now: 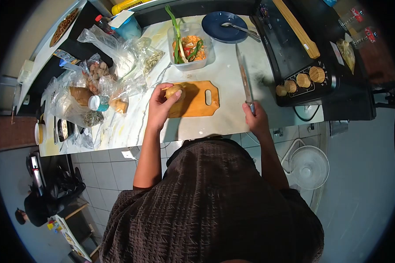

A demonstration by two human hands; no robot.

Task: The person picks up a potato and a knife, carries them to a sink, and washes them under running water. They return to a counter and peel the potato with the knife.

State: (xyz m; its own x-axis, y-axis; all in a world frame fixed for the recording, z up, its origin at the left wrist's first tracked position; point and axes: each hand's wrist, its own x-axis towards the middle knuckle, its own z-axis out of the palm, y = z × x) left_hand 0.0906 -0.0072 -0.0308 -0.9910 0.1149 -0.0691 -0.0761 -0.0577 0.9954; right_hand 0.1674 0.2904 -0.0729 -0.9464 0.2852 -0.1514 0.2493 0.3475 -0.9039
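My left hand (159,107) is closed around a round, yellow-brown potato (177,91), held over the left part of a wooden cutting board (199,107). The board lies flat on the marble-look counter, its handle slot toward the right. In my right hand (256,118) is a long kitchen knife (243,76), gripped by its handle near the counter's front edge. Its blade points away from me, to the right of the board and apart from it. Beyond the board stands a clear plastic container (192,66) of orange shredded food, with a spring onion (174,27) sticking out.
A dark blue plate (211,31) with a spoon (239,28) sits at the back. On the right is a black appliance with wooden knobs (303,80). Several plastic bags (81,94) crowd the left side. A person (44,206) is at the far lower left.
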